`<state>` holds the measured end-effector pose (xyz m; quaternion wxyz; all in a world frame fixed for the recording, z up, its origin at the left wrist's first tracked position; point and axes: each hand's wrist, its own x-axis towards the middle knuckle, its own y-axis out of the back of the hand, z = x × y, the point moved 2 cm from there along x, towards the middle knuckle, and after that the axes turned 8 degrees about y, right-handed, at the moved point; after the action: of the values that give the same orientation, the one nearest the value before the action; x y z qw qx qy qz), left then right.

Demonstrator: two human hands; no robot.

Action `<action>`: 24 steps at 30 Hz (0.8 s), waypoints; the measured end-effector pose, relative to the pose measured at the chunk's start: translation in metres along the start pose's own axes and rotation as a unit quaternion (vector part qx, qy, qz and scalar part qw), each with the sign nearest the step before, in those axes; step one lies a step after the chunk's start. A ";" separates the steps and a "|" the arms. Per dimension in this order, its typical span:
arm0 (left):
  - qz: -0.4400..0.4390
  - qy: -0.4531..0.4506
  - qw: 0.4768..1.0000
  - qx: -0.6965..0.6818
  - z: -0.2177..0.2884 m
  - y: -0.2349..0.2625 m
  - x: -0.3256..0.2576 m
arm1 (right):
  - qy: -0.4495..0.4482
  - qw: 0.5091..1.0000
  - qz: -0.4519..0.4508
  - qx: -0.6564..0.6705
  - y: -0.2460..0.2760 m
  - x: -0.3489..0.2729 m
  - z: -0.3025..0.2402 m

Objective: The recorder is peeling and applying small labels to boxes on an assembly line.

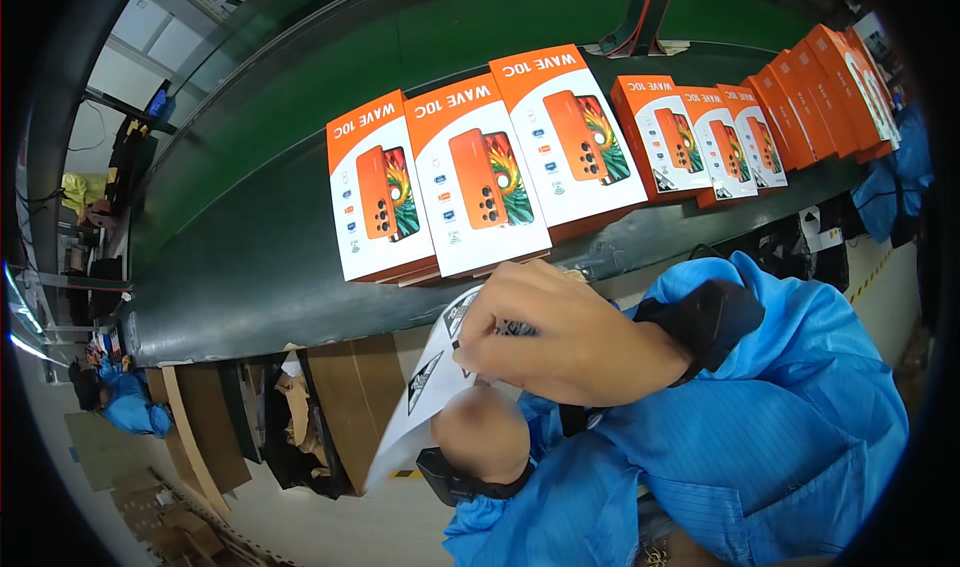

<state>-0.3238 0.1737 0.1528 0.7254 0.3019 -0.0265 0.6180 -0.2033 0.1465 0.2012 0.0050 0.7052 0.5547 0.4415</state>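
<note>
Your right hand (555, 342) pinches the sticker sheet (408, 407) just off the counter's (250, 277) near edge, seemingly steadying it; your left hand's (482, 435) grip is too blurred to tell. Phone boxes (490, 182) lie face-up, likely for easy reach.

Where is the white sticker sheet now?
In the head view, the sticker sheet is left of centre, below the boxes, at the left hand and right hand.

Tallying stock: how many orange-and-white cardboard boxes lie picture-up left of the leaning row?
6: three left boxes, three middle boxes; others may be hidden beneath.
</note>
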 end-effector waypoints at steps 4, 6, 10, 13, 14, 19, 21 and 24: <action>-0.046 0.164 0.964 -0.205 0.003 -0.002 0.005 | 0.116 0.982 0.063 -0.136 -0.007 -0.002 0.002; -0.063 0.209 0.944 -0.246 0.001 -0.003 0.006 | 0.139 0.975 0.064 -0.158 -0.011 -0.003 0.006; -0.062 0.250 0.852 -0.456 0.002 0.001 0.014 | 0.174 0.973 0.040 -0.146 -0.017 -0.002 0.012; -0.077 0.283 0.837 -0.462 -0.011 0.012 0.024 | 0.165 0.984 -0.018 -0.066 -0.021 -0.004 0.012; -0.088 0.320 0.847 -0.415 -0.018 0.016 0.028 | 0.165 0.984 -0.019 -0.067 -0.021 -0.004 0.011; 0.023 0.284 0.905 -0.316 -0.069 0.050 0.048 | -0.065 0.971 -0.078 0.217 -0.007 0.035 0.011; 0.036 0.276 0.923 -0.265 -0.092 0.071 0.050 | -0.142 0.953 -0.102 0.246 -0.009 0.064 0.033; 0.077 0.259 0.942 -0.199 -0.096 0.068 0.059 | -0.181 0.945 -0.117 0.245 -0.035 0.092 0.074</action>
<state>-0.4043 0.2743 0.1266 0.7025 -0.0223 0.0161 0.7112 -0.1845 0.2682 0.1955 -0.0159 0.6832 0.7138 0.1532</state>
